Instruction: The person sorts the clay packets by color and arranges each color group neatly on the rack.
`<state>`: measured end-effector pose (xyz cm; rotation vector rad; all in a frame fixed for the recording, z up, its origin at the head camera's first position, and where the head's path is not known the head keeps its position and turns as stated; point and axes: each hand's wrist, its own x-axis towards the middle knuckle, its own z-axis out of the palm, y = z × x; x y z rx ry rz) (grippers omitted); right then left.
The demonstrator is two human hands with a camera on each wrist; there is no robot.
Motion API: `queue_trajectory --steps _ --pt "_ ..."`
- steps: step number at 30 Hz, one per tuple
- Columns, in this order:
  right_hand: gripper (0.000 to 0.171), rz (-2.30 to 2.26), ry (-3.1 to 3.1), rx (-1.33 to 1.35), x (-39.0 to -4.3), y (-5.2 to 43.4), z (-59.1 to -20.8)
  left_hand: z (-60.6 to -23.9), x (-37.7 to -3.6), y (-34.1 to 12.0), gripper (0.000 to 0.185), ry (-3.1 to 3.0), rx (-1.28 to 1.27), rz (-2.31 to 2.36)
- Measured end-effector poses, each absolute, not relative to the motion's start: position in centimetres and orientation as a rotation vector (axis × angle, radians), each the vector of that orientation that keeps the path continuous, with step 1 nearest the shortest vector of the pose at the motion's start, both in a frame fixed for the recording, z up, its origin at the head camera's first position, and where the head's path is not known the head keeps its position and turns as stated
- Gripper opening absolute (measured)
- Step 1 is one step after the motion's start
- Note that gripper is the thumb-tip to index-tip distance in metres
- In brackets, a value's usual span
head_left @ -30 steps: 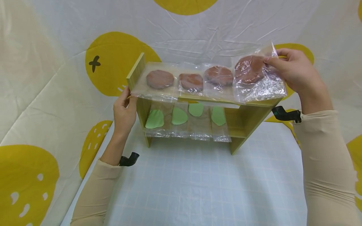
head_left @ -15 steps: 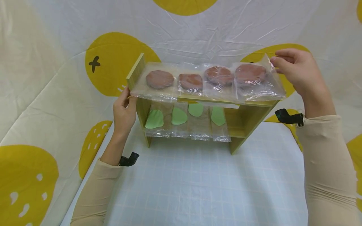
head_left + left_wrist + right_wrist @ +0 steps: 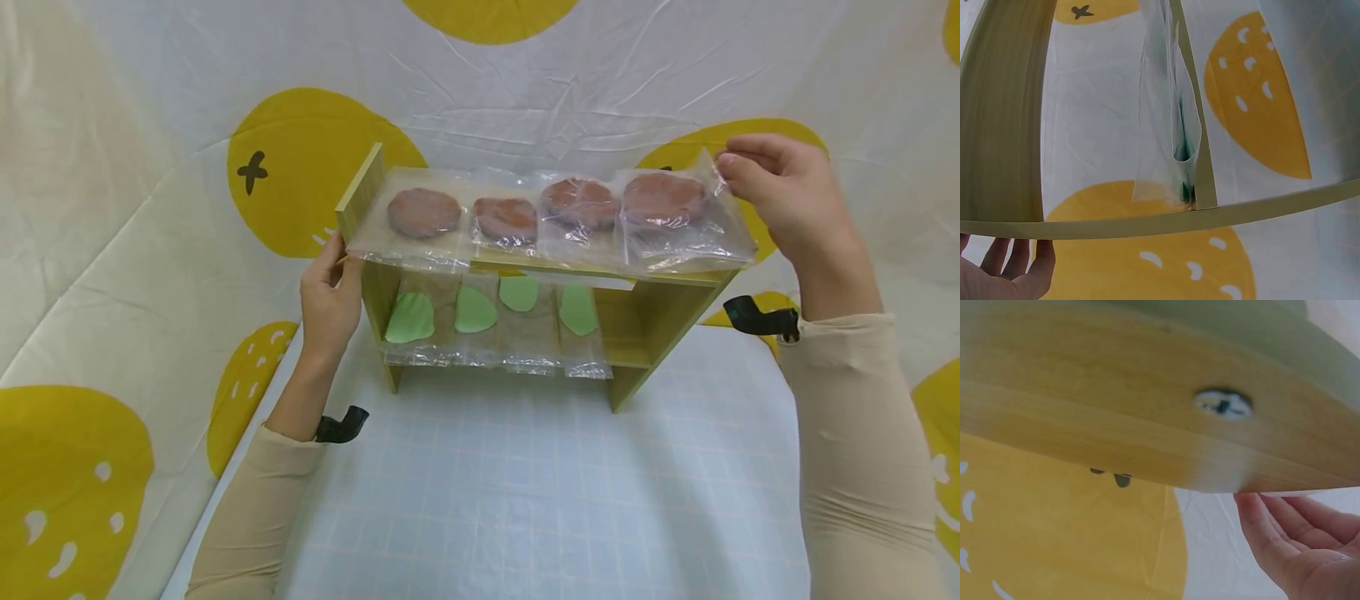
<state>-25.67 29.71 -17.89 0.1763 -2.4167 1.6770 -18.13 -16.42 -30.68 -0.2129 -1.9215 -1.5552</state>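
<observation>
A small wooden shelf [image 3: 645,321] stands on the table. On its top board, clear plastic bags with round reddish-brown patties [image 3: 663,198] lie in a row. My right hand [image 3: 798,192] is at the right end, thumb and fingers pinching the raised upper corner of the last bag [image 3: 716,237]. In the right wrist view, its fingertips [image 3: 1249,503] come up to the edge of the wood. My left hand [image 3: 330,300] rests its fingers on the outer face of the left side panel [image 3: 362,187]. The left wrist view shows those fingertips [image 3: 1041,253] touching the panel from outside.
On the lower board lie several clear bags with flat green pieces [image 3: 476,310], their ends hanging over the front edge. A pale blue checked cloth [image 3: 540,492] covers the table. White fabric with yellow shapes [image 3: 315,171] hangs behind and at the sides.
The rightmost bag has gone from lifted and tilted to lying flatter on the top board. My right hand has moved slightly right and down, its fingers now only at the corner. The left hand stays.
</observation>
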Motion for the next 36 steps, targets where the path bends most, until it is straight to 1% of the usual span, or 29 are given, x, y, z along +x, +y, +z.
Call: queue_trajectory --steps 6,10,13,16,19,24,27,36 --pt "0.042 1.894 -2.222 0.329 -24.8 30.2 -18.7 -32.6 -19.9 -17.8 0.040 -1.917 -0.219 -1.548" --pt "0.043 1.992 -2.127 0.388 -23.9 30.6 -19.2 -33.0 -20.2 -18.3 0.038 -1.900 -0.231 -1.523" --pt "0.041 2.015 -2.056 0.413 -23.2 30.8 -19.5 -31.9 -19.1 -17.9 0.037 -1.910 -0.211 -1.499" --pt "0.036 2.003 -1.955 0.438 -22.3 30.8 -19.7 -31.7 -18.6 -17.9 0.036 -1.920 -0.187 -1.497" --pt "0.032 1.974 -1.843 0.441 -21.0 30.7 -19.9 -32.5 -18.7 -18.6 0.034 -1.921 -0.186 -1.509" --pt "0.032 1.916 -1.701 0.470 -18.7 30.4 -21.0 -33.0 -18.0 -19.3 0.028 -1.914 -0.197 -1.518" --pt "0.033 1.924 -1.621 0.550 -17.3 30.2 -22.0 -33.2 -17.3 -19.5 0.026 -1.919 -0.195 -1.522" --pt "0.027 2.038 -1.507 0.859 -14.1 28.9 -26.4 -34.2 -15.2 -19.7 0.024 -1.967 -0.216 -1.522"
